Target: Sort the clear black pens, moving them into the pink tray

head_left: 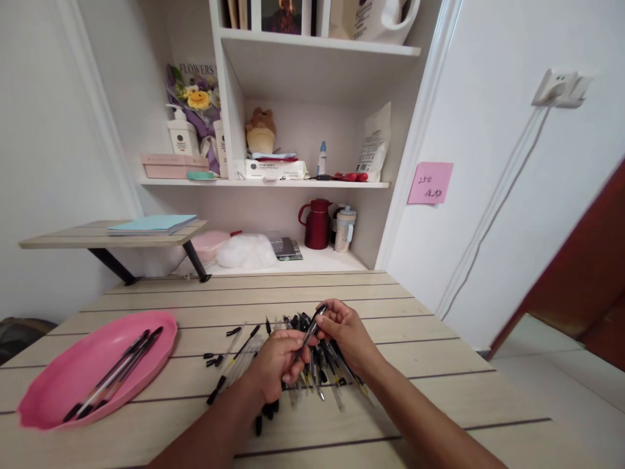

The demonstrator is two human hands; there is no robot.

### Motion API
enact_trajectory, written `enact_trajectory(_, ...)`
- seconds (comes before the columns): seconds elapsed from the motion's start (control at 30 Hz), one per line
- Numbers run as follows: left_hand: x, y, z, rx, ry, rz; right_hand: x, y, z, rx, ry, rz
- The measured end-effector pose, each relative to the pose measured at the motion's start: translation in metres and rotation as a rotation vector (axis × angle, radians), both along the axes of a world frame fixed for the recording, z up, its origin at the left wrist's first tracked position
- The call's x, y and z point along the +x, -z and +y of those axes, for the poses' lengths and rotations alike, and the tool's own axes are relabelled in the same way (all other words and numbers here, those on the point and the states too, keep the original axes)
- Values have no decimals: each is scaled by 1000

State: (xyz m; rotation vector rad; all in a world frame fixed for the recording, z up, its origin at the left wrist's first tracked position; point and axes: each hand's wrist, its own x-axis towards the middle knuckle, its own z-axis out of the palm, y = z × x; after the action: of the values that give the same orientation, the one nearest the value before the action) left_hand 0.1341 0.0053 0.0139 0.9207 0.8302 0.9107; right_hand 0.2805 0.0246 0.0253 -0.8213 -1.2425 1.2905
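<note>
Both my hands hold one pen [308,333] above the middle of the table. My left hand [280,358] is closed around its lower barrel. The fingers of my right hand [342,326] pinch the black cap end at the top. Beneath and around the hands lies a loose pile of pen parts [332,368], with clear barrels, black caps and some yellow bits. Several small black caps [212,360] lie left of the pile. To the left, a pink tray [53,371] holds several pens [120,371] with black ends.
A small raised stand [63,236] with blue-covered papers [151,223] stands at the back left. Behind the table, white shelves [317,42] hold a red jug [317,225], a cup [344,229] and a plastic bag [247,251]. A cord [502,215] hangs along the right wall.
</note>
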Motion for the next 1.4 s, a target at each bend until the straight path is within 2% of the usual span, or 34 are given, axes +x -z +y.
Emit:
enact_trajectory(0.2, -3, 1, 2, 32, 45, -23, -1, -2, -3, 27, -1, -10)
enact_trajectory(0.33, -1, -8, 0, 134, 67, 35, 4, -7, -2, 19, 4, -76)
enact_trajectory(0.4, -6, -18, 0, 210, 17, 129, 14, -11, 0, 15, 63, -144)
enact_trajectory(0.47, -22, -29, 2, 282, -115, 262, 31, -12, 4, 27, 135, -240)
enact_trajectory(0.57, -74, -43, 6, 428, -373, 554, 68, -3, 15, 54, 226, -534)
enact_trajectory(0.7, -177, -45, 0, 544, -661, 1102, 121, 23, 29, 13, 241, -876)
enact_trajectory(0.73, -200, -43, -5, 524, -690, 1237, 131, 31, 31, -5, 244, -926)
enact_trajectory(0.8, -235, -38, -14, 336, -687, 1453, 144, 45, 35, -23, 236, -1034)
enact_trajectory(0.9, -258, -31, -25, 133, -659, 1582, 151, 58, 38, -30, 235, -1141)
enact_trajectory(1.03, -250, -32, -27, 129, -663, 1619, 148, 63, 37, 30, 260, -1209)
enact_trajectory(1.13, -226, -33, -23, 304, -685, 1622, 148, 63, 36, 70, 290, -1260)
enact_trajectory(1.2, -203, -30, -20, 542, -584, 1489, 148, 63, 35, 82, 299, -1285)
enact_trajectory(1.23, -191, -27, -19, 584, -509, 1399, 148, 63, 35, 86, 307, -1294)
enact_trajectory(1.3, -167, -21, -16, 602, -342, 1316, 149, 63, 35, 89, 324, -1301)
enact_trajectory(1.4, -141, -14, -10, 571, -287, 1380, 150, 62, 34, 86, 342, -1289)
